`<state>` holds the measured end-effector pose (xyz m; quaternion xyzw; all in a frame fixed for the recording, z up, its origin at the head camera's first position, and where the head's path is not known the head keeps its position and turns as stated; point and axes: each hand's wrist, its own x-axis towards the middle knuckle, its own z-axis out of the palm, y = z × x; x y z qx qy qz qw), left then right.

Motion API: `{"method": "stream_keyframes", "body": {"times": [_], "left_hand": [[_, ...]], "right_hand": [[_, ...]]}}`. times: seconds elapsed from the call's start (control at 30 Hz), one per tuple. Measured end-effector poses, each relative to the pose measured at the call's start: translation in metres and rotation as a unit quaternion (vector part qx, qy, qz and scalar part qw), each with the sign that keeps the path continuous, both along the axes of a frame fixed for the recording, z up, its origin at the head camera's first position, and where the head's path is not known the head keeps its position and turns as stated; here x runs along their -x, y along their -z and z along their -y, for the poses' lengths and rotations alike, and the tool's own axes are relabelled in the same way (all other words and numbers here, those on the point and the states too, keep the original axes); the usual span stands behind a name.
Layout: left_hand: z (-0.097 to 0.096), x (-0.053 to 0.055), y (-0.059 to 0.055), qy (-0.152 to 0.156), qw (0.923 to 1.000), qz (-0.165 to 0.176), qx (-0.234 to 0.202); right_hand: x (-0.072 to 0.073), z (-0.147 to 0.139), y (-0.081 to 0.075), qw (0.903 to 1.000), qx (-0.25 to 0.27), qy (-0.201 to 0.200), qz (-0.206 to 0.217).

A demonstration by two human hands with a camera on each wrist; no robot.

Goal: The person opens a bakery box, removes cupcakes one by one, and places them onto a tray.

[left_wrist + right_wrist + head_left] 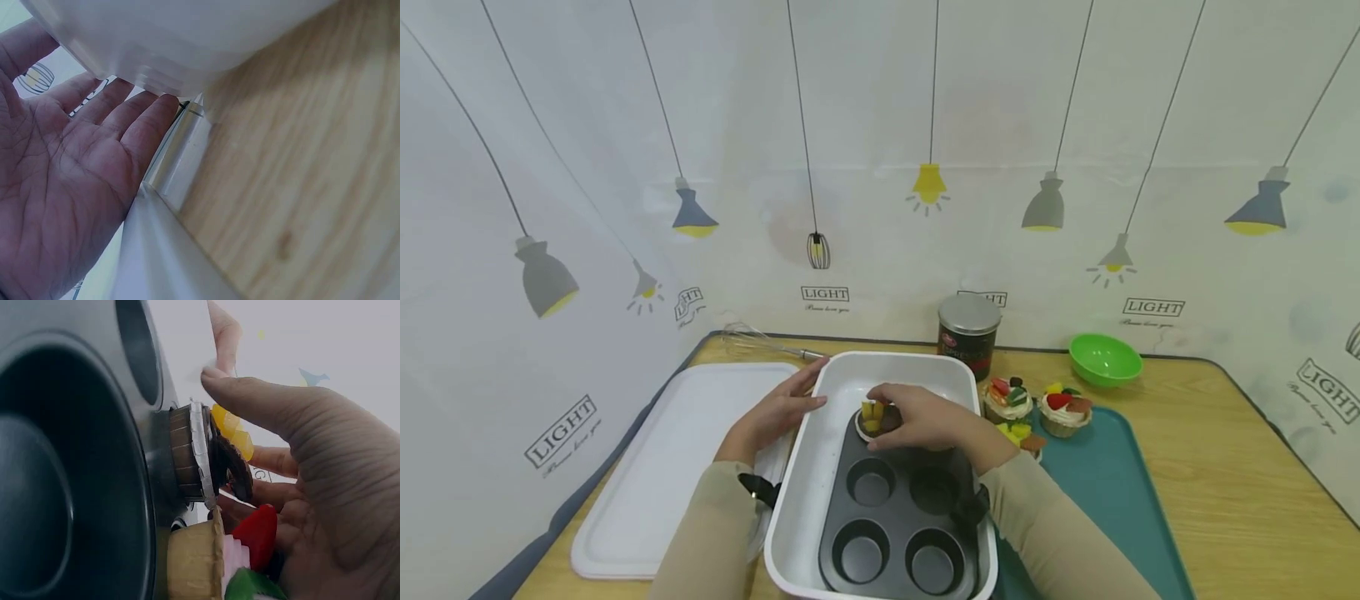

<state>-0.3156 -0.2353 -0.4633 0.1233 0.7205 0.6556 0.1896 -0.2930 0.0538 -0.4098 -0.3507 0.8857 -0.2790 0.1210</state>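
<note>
1. So, from my end, the right hand (921, 421) has thumb and fingers curled round the cupcake (868, 421), at the far-left cup of the tin (898, 517). Gripping by the sides likely spares the topping.
2. Now the tin: it lies inside the tub (801, 517), whose walls probably keep it from sliding about.
3. Over on the left, I see the left hand (782, 412) against the tub's side, fingers extended, pinching nothing; I read that as steadying.
4. Other cupcakes (1063, 412) stand by the far end of the teal tray (1112, 475), presumably for easy reach; the right arm partly covers one.
5. Trouble spots: I can't tell how firmly those right fingertips press, or how deep the cupcake's base sits. That hand also hides the far-right cup.
6. On the right wrist feed, a red-topped cupcake (197, 562) is cut off at the bottom; inside the tin or beyond it, I can't say. On the left one, the blurred tub covers one digit's end.
</note>
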Motion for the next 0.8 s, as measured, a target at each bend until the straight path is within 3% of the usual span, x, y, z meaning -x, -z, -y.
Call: {"method": "stream_keyframes", "body": {"times": [0.33, 0.8], "left_hand": [[0.0008, -0.0004, 0.0005, 0.002, 1.0000, -0.003, 0.000], [0.0011, 0.0027, 0.0019, 0.004, 1.0000, -0.002, 0.000]], "right_hand": [[-0.0013, 0.0064, 0.0038, 0.9960, -0.076, 0.006, -0.047], [-0.0038, 0.0061, 0.0038, 0.9928, -0.090, 0.005, -0.078]]}}
